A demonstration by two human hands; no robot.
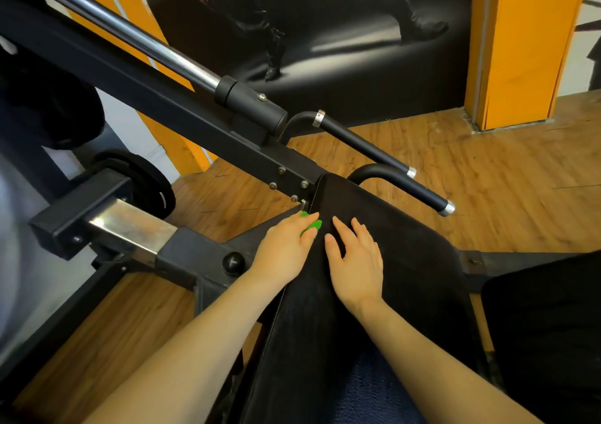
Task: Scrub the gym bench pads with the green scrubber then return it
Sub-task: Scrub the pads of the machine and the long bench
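A black bench pad (pixel 396 261) runs from the bottom middle up toward the machine frame. My left hand (pixel 286 248) lies over the pad's left edge near its far end and covers the green scrubber (pixel 313 225); only bits of green show between and past the fingers, which curl round it. My right hand (pixel 356 257) rests flat on the pad just right of the left hand, fingers straight and spread, holding nothing. A second black pad (pixel 546 326) lies at the lower right.
A black machine frame (pixel 182 121) with a chrome bar (pixel 153 46) crosses diagonally above the pad. Two black handles (pixel 390 153) stick out past the pad's far end. Weight plates (pixel 149 179) hang at the left. Wooden floor (pixel 487 176) surrounds the bench; an orange pillar (pixel 527 49) stands behind.
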